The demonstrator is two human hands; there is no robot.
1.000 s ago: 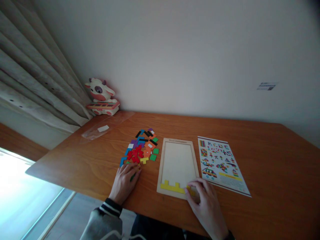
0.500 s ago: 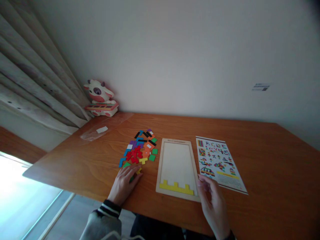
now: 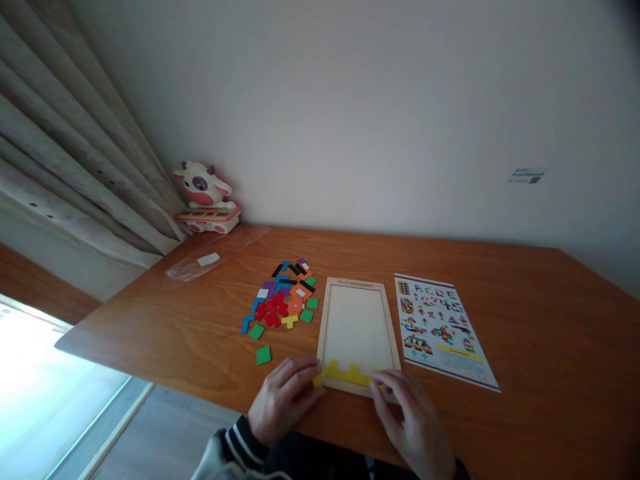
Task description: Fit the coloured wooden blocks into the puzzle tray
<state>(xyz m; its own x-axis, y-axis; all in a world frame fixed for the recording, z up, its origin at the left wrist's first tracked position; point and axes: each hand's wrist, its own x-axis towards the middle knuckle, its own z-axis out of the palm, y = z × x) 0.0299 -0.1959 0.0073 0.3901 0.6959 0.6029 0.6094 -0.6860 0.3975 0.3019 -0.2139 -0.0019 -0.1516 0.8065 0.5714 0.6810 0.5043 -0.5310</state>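
My left hand (image 3: 287, 400) pinches a yellow puzzle piece (image 3: 317, 381) over the lower left edge of the wooden puzzle tray (image 3: 325, 320). Along the bottom of the tray lies a row of yellow puzzle pieces (image 3: 347, 375) with bumps pointing up. At the row's right end, the thumb and forefinger of my right hand (image 3: 413, 417) close around a yellow piece, mostly covered by the fingers. Left of the tray is a loose pile of coloured pieces, among them red pieces (image 3: 273, 309), a yellow T-shaped piece (image 3: 289, 322) and a green square (image 3: 263, 355).
A printed pattern sheet (image 3: 445, 327) lies right of the tray. A clear plastic bag (image 3: 190, 267) rests on the wooden table (image 3: 540, 320) at the far left, near a cow-shaped toy keyboard (image 3: 207, 200). A curtain (image 3: 65, 147) hangs beside the table.
My left hand has moved right from the pile to the tray with a yellow piece, uncovering a green square. My right hand has shifted left onto the row's right end.
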